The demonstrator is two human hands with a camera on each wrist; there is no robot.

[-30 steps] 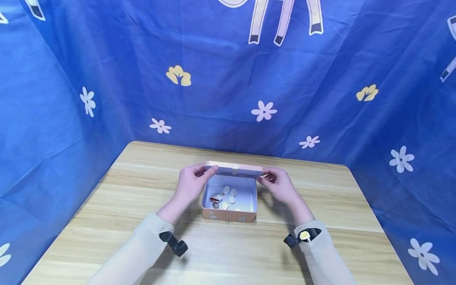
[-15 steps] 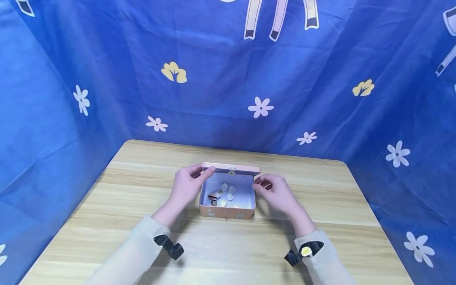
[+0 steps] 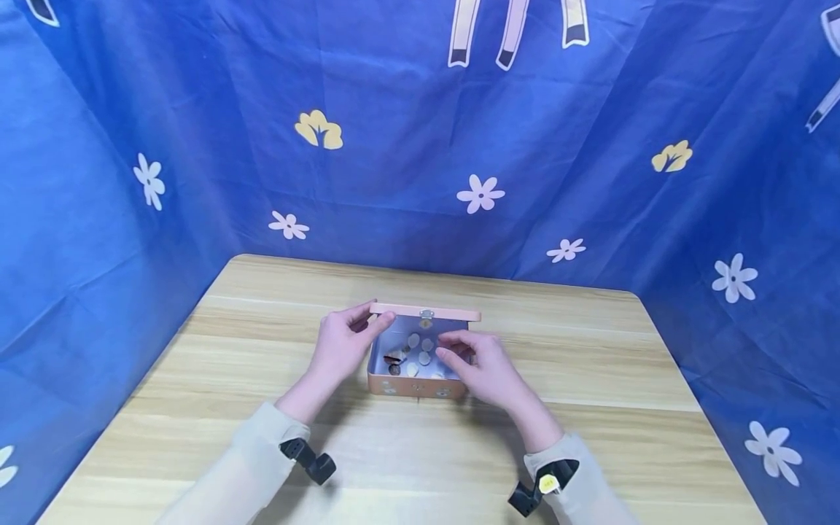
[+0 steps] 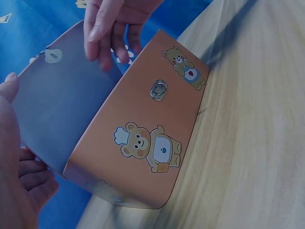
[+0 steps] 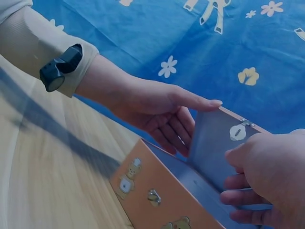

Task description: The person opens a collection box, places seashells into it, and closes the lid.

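A pink-orange tin box (image 3: 402, 387), printed with cartoon bears, stands on the table with its hinged lid (image 4: 62, 102) raised. My left hand (image 3: 341, 339) holds the lid at its left end, the thumb on the edge. Over the right part of the box is my right hand (image 3: 482, 367), fingers loosely bent and nothing between them. Inside lie several pale round pieces (image 3: 424, 358), a dark round piece (image 3: 394, 370) and a small brown-and-white piece (image 3: 396, 358). A metal clasp plate (image 4: 158, 90) shows on the front. The right hand hides part of the interior.
The box stands on a wood-grain table (image 3: 262, 306) with rounded far corners. Behind and at both sides hangs a blue cloth (image 3: 394, 204) with printed flowers. Each wrist carries a small black camera, such as the left one (image 3: 308, 461).
My right hand has left the lid's right end, moved down beside the box, then in over its right part. The left hand stays at the lid, which has tilted slightly.
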